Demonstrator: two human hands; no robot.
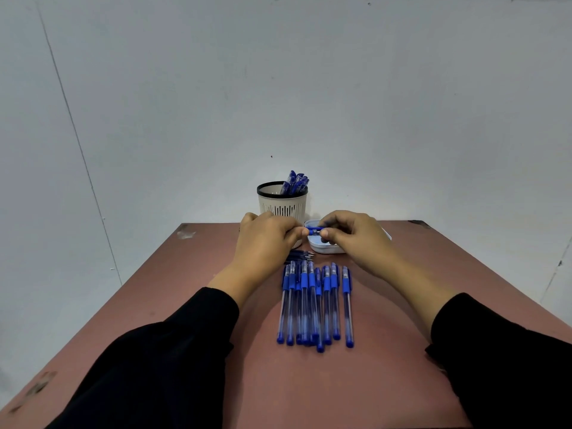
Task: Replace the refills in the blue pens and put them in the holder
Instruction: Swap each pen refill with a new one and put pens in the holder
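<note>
Your black sleeves (173, 363) enter from the lower corners of the frame over the reddish-brown table (387, 351). Low in the centre, a row of blue pens (314, 305) lies side by side on the table, caps toward the far end, one pen (347, 308) set slightly apart at the right of the row. Just beyond the row, partly under your left wrist, a small bundle of dark refills (301, 257) lies crosswise. Above it, your left hand (266, 239) and right hand (356, 236) meet at mid-frame, fingers curled, each pinching one end of a single blue pen (314, 230) held level between them. How far the pen is taken apart cannot be told. Directly beneath the hands sits a shallow white tray (322, 247), partly covered by the right hand. At the far edge of the table, behind the left hand, stands the pale slotted holder (283, 204) with a black rim, several blue pens (295, 181) leaning inside it toward the right.
</note>
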